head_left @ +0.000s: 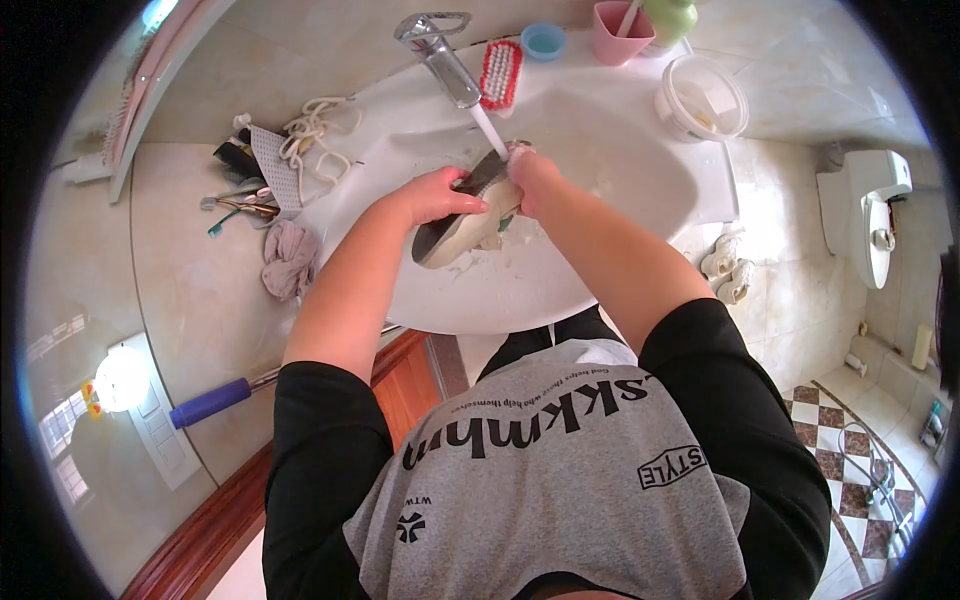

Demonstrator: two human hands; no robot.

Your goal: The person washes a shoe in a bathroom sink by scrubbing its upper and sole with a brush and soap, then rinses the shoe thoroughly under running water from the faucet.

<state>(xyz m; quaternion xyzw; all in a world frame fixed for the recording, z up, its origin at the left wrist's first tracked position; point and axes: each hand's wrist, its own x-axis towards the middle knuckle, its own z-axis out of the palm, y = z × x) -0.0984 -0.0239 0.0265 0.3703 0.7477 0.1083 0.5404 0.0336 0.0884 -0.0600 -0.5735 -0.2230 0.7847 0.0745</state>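
Note:
A pale shoe [458, 236] with a dark grey side is tilted over the white sink [630, 190], partly hidden by my hands. My left hand [438, 197] grips it from the left, with the thumb across it. My right hand [534, 178] is closed round its far end, close to where water [490, 132] runs down from the chrome faucet [443, 62]. My right fingertips are mostly hidden.
Behind the sink sit a red-and-white brush [500, 74], a blue bowl [543, 42], a pink cup [622, 34] and a clear tub [702, 98]. White laces [318, 135] and a crumpled cloth [289, 260] lie left. White shoes [728, 268] stand on the floor right.

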